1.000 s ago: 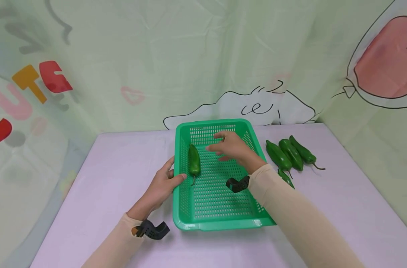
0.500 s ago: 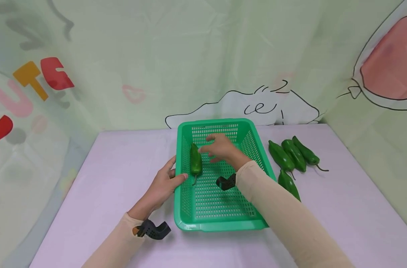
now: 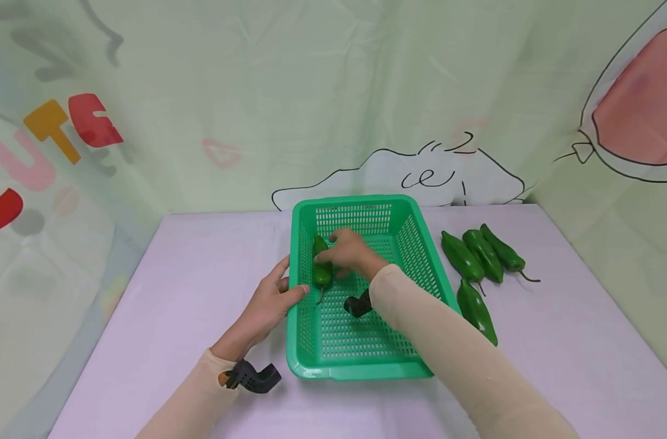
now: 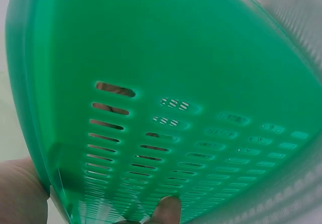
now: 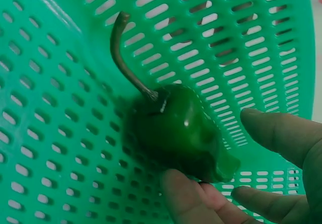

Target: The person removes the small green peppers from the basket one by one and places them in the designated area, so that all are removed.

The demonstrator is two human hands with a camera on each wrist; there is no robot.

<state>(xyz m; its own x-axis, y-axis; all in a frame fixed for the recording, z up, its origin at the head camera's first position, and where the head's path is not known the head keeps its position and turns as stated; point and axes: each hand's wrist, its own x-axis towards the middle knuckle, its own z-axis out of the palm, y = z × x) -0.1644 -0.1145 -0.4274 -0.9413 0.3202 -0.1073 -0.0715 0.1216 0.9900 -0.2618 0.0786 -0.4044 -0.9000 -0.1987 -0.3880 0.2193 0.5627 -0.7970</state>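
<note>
A green plastic basket [image 3: 361,370] with slotted walls stands on the table. My left hand [image 3: 264,305] grips its left rim, thumb over the edge and fingers outside against the slotted wall, as the left wrist view shows. Inside, along the left wall, lies a green pepper [image 3: 322,278] with its stem toward me. My right hand [image 3: 350,251] is down in the basket, reaching over this pepper and hiding part of it. In the right wrist view the thumb and fingers are spread about the pepper [image 5: 176,128], with a gap at the thumb.
Several more green peppers [image 3: 461,257] lie on the table to the right of the basket, one pepper [image 3: 476,312] nearer to me. The table [image 3: 218,244] has a pale lilac cover. A printed curtain [image 3: 256,110] hangs behind it.
My right hand has moved left and down within the basket, from its middle to the pepper by the left wall. My left hand keeps its hold on the rim.
</note>
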